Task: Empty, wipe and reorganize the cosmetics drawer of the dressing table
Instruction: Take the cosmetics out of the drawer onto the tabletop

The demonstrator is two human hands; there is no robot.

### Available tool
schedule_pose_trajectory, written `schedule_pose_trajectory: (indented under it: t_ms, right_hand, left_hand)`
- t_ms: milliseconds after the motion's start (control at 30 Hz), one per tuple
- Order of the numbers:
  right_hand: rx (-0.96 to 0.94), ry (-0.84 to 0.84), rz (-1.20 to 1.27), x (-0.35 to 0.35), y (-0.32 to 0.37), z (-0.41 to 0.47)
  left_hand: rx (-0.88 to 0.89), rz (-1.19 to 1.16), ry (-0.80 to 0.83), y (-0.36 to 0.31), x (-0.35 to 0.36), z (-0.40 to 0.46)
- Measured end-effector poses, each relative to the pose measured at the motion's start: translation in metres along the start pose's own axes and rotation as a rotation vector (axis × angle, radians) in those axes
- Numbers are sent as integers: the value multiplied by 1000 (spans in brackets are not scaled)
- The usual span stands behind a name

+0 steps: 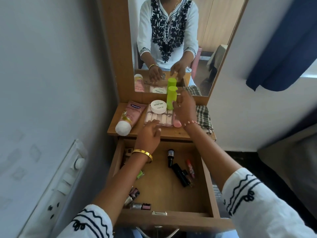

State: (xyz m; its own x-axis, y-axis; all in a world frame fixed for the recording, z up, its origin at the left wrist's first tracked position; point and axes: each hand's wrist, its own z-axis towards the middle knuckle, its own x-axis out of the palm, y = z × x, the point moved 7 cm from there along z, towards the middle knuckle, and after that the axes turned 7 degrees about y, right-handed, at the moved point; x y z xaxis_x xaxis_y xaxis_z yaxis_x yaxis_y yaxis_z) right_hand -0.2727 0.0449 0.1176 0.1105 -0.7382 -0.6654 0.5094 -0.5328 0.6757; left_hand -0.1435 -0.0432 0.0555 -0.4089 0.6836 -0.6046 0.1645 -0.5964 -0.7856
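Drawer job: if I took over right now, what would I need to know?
Left hand: open, fingertips on the clear case on the shelf.
Right hand: at the green bottle, fingers by it; grip unclear.
On the shelf: Vaseline tube, white jar on the case, green bottle, checked cloth.
Drawer is open and partly emptied.
Left inside: dark bottle, black tube, red tube, nail polishes at the front left.
To do: take those out, wipe, put everything back tidily.

Home bedroom, dressing table [154,133] with mirror [171,40], wall switches [68,177]
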Motion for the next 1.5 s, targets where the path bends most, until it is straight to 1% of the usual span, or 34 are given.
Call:
schedule_pose_trajectory:
  t_ms: [67, 133, 167, 233, 333, 400, 533, 667, 733, 767, 867, 967, 1067, 1133, 1167, 1200, 1233, 1267, 1333, 1367, 1433, 1500]
  right_hand:
    - [-52, -65, 48, -4, 5, -28]
    - [-71, -68, 65, -2, 4, -57]
    - [-47, -36, 82, 2, 0, -72]
    - [62, 80, 73, 17, -17, -98]
    - [247, 326, -90, 45, -49, -129]
    - [326, 442, -237, 54, -65, -145]
    - [336, 572, -362, 65, -81, -165]
    - [354, 624, -390, 69, -87, -167]
    - [406, 616, -312, 72, -91, -167]
    - [443, 589, -225, 72, -94, -167]
    - [509, 491, 130, 72, -95, -163]
    - [566, 461, 503, 74, -84, -163]
    - [564, 478, 662, 80, -75, -161]
    - [556, 478, 726, 84, -75, -160]
    - [561, 456, 720, 85, -78, -160]
    - [555, 415, 651, 84, -83, -158]
    - [518, 380, 491, 82, -89, -154]
    - [443, 380, 266, 79, -93, -149]
    - [243, 518, -187, 85, -92, -143]
    - [161, 604, -335, 91, -90, -143]
    - [66, 729, -487, 100, -85, -144]
    - [41, 756, -560, 103, -82, -144]
  left_hand:
    - [2, -49, -40, 1, -3, -15]
    - [-34, -120, -79, 6, -4, -33]
    - [-66, -155, -87, 10, -3, -41]
    - [-118, -175, -84, 20, 3, -54]
    - [-164, -172, -25, 34, 20, -68]
    - [-191, -162, 28, 44, 31, -76]
    - [-242, -133, 108, 57, 42, -82]
    - [-258, -102, 140, 63, 41, -82]
    - [-274, -108, 171, 66, 44, -82]
    - [-284, -119, 191, 66, 45, -83]
    - [-323, -183, 257, 68, 51, -83]
    - [-355, -233, 277, 68, 53, -82]
    - [-371, -283, 253, 67, 51, -81]
    - [-384, -313, 229, 67, 49, -82]
    - [-394, -320, 217, 69, 48, -82]
    - [-404, -320, 204, 72, 47, -82]
    - [-419, -318, 193, 75, 46, -81]
    - [-429, -322, 182, 76, 45, -81]
    - [-447, -350, 155, 78, 44, -82]
    - [-453, -361, 140, 78, 43, -82]
    - [-463, -363, 122, 78, 41, -82]
    - [-469, -366, 113, 80, 41, -82]
